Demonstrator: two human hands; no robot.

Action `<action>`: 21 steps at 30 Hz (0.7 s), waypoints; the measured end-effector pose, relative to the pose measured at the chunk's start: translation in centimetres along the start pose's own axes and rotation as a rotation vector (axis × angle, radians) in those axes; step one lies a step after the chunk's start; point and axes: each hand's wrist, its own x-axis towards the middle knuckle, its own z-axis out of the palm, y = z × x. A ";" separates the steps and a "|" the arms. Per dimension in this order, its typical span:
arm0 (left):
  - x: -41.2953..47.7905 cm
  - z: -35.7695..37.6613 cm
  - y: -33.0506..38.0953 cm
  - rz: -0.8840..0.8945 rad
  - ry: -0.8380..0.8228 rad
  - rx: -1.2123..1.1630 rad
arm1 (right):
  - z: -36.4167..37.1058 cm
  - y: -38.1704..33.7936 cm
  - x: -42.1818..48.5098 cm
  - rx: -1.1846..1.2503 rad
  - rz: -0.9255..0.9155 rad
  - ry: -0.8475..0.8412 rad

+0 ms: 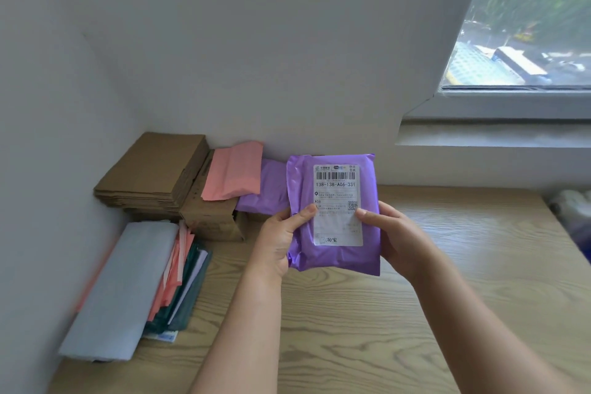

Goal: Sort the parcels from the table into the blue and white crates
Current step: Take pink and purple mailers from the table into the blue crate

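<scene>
A purple parcel (pixel 332 254) with a white shipping label facing me is held up above the wooden table (pixel 447 265). My left hand (pixel 281 240) grips its left edge, thumb on the label. My right hand (pixel 390 233) grips its right edge, thumb also on the label. Another purple mailer (pixel 265 190) and a pink mailer (pixel 232 171) lie behind it against the wall. No blue or white crate is in view.
Flattened brown cardboard (pixel 153 169) is stacked in the far left corner. A grey-white mailer stack (pixel 124 291) and pink and dark green bags (pixel 179 278) lie along the left wall. A window (pixel 527 25) is at the upper right, with something white and blurred (pixel 572 205) at the table's right edge.
</scene>
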 end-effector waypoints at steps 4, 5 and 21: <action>0.7 -0.4 0.7 -0.014 -0.052 0.019 | 0.4 -0.1 0.0 0.000 0.001 0.030; 0.9 -0.5 0.8 -0.012 -0.059 0.029 | 0.4 -0.2 0.0 -0.002 0.001 0.036; 3.7 -1.4 -7.7 -0.289 0.030 0.391 | -4.0 7.7 0.3 -0.276 0.234 0.357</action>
